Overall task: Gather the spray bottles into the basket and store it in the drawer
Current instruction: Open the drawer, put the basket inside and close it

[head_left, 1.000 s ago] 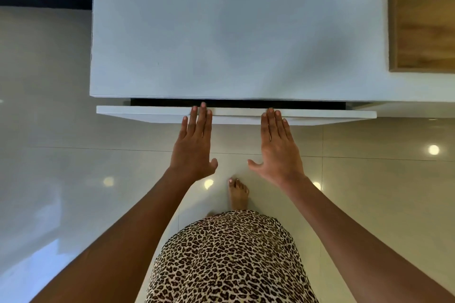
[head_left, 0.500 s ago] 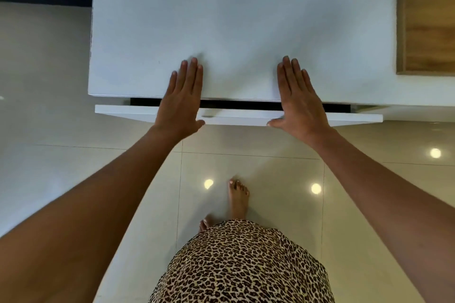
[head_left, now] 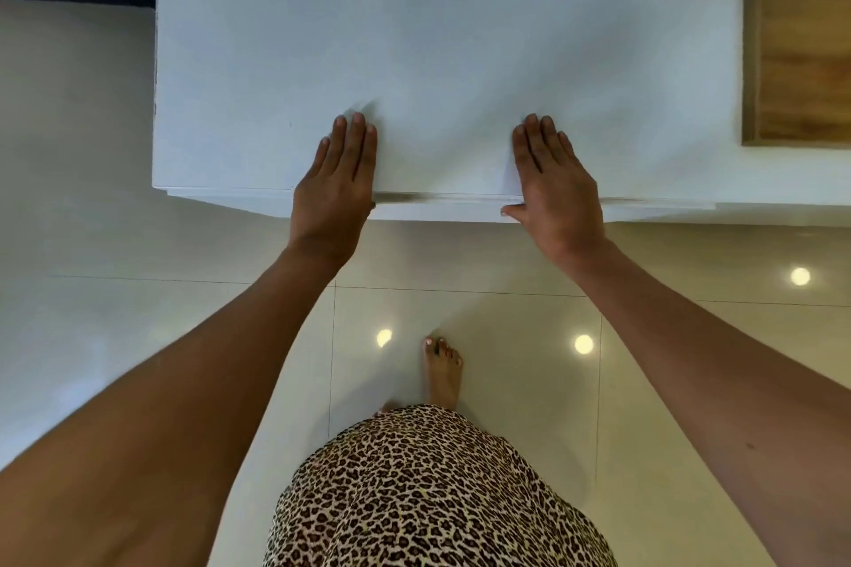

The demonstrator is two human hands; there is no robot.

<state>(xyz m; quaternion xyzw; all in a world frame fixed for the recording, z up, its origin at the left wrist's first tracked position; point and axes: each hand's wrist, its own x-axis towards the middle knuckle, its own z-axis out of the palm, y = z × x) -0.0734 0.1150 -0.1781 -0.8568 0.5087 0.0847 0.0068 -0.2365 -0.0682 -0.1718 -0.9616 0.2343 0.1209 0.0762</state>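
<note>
Both hands lie flat on the front edge of a white cabinet top, well apart from each other. The left hand has its fingers straight and close together, holding nothing, with the thumb tucked down at the edge. The right hand is spread flat in the same way and also holds nothing; its thumb lies against the drawer front. The drawer sits pushed in just under the top, with only a thin dark slit showing between the hands. What is inside it is hidden. A wooden panel adjoins the top at the right. Below are a glossy tiled floor, a bare foot and a leopard-print garment.
</note>
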